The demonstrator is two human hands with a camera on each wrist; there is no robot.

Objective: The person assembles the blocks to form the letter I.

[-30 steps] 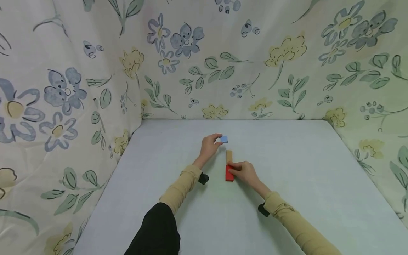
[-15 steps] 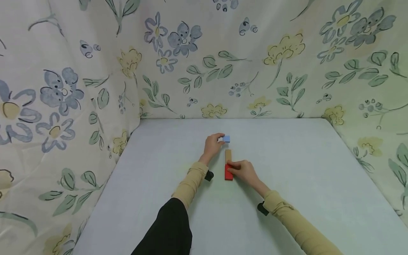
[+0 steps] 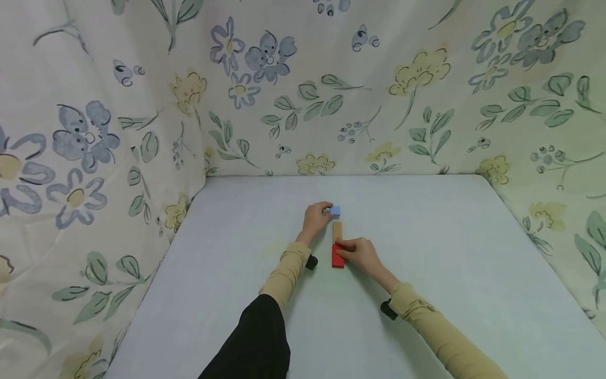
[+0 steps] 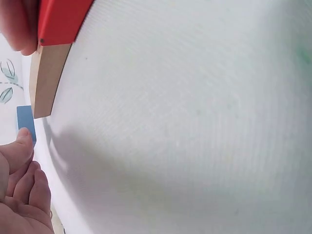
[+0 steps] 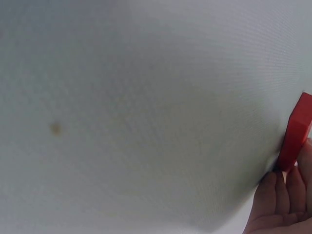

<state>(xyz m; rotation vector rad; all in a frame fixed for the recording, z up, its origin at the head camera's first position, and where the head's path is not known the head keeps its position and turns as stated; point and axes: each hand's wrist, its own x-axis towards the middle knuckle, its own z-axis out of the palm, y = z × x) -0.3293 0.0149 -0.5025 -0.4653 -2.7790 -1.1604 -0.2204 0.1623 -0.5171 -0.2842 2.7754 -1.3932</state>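
My left hand [image 3: 316, 220] pinches a small blue block [image 3: 335, 211] between thumb and fingers, just beyond the far end of a plain wooden block [image 3: 337, 230]. In the left wrist view, the blue block [image 4: 26, 119] appears close to the wooden block's end [image 4: 49, 80]; whether they touch I cannot tell. A red block [image 3: 337, 260] lies in line with the wooden one, at its near end. My right hand [image 3: 363, 253] grips the red block from the right side. In the right wrist view, fingers and thumb hold the red block [image 5: 296, 132], partly cut off by the frame.
The blocks are on a white-covered table [image 3: 236, 226]. A floral curtain [image 3: 303, 95] hangs along the back and both sides. Each wrist carries a small black device, seen below the left sleeve [image 3: 286, 268] and the right sleeve [image 3: 412, 305].
My left hand has brought the blue block rightward, then a little nearer, into line with the wooden block's far end. The right hand keeps its hold on the red block.
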